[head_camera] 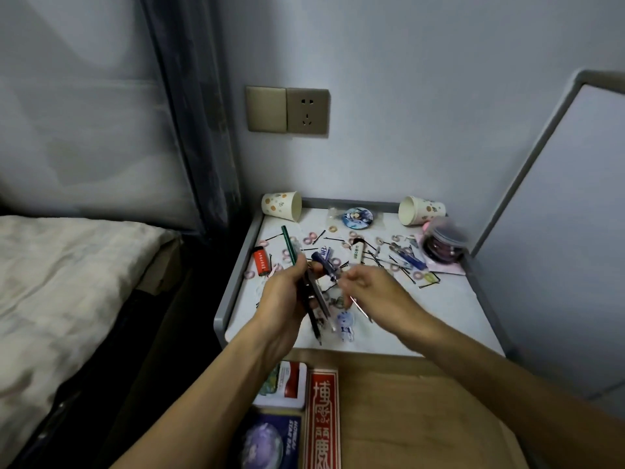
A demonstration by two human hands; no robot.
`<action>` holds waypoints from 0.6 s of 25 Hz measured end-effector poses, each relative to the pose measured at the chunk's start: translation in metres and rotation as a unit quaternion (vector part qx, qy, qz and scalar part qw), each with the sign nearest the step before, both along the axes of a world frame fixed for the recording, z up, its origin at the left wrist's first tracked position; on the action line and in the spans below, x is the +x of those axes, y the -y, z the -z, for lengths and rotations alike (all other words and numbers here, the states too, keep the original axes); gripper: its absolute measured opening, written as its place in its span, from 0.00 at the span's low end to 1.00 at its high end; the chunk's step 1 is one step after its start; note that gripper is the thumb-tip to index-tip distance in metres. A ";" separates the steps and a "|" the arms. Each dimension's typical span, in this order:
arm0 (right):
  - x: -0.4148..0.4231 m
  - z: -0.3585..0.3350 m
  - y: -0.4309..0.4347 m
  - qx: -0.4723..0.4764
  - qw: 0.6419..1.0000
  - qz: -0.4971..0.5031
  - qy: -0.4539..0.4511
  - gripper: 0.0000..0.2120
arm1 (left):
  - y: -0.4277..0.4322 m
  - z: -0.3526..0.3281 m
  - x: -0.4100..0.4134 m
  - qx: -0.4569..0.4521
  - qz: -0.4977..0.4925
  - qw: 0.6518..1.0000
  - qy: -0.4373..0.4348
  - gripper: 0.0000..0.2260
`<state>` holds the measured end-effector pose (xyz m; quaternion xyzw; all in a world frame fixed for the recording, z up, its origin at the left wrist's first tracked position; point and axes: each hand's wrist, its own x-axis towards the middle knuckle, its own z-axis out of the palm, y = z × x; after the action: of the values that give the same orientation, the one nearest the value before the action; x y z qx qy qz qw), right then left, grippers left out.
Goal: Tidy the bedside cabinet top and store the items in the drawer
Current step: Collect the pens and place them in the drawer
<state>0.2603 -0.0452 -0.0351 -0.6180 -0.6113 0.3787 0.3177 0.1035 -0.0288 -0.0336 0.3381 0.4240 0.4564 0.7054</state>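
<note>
left hand fingers are curled round a pen bundle, with a green pencil projecting at the top. right hand fingers curl beside the blue pen; blur hides whether they grip anything. risk: the bundle fans out, so adding a pen may let one slip onto the cabinet top and scatter the hairpins. the open drawer lies below; a dropped pen could miss it.
</note>
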 end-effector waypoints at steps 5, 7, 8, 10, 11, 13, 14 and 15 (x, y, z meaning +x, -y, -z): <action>0.005 0.006 0.063 -0.032 0.989 -0.021 -0.143 0.06 | 0.042 0.006 0.002 0.038 0.053 0.996 -0.057 0.15; 0.006 0.010 0.071 -0.027 0.991 -0.020 -0.127 0.07 | 0.055 0.010 -0.004 0.047 0.042 0.993 -0.101 0.14; 0.008 0.012 0.071 -0.010 0.993 0.000 -0.121 0.06 | 0.061 0.013 -0.006 0.055 0.049 0.987 -0.142 0.14; 0.011 0.015 0.069 0.019 0.991 0.035 -0.130 0.05 | 0.071 0.019 -0.006 0.058 0.091 0.975 -0.196 0.15; 0.011 0.017 0.066 0.025 0.989 0.040 -0.138 0.05 | 0.075 0.021 -0.003 0.046 0.115 0.973 -0.194 0.14; 0.011 0.024 0.062 0.020 0.986 0.036 -0.161 0.07 | 0.077 0.022 0.006 0.018 0.151 0.976 -0.152 0.13; 0.010 0.028 0.061 0.014 0.983 0.037 -0.181 0.08 | 0.076 0.021 0.009 0.015 0.164 0.977 -0.139 0.12; 0.009 0.030 0.060 0.012 0.979 0.038 -0.198 0.09 | 0.075 0.020 0.011 0.022 0.175 0.974 -0.142 0.12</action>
<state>0.2694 -0.1047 -0.0649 -0.5495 -0.5168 0.4740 0.4542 0.1147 -0.1034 -0.0538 0.4842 0.4438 0.2822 0.6992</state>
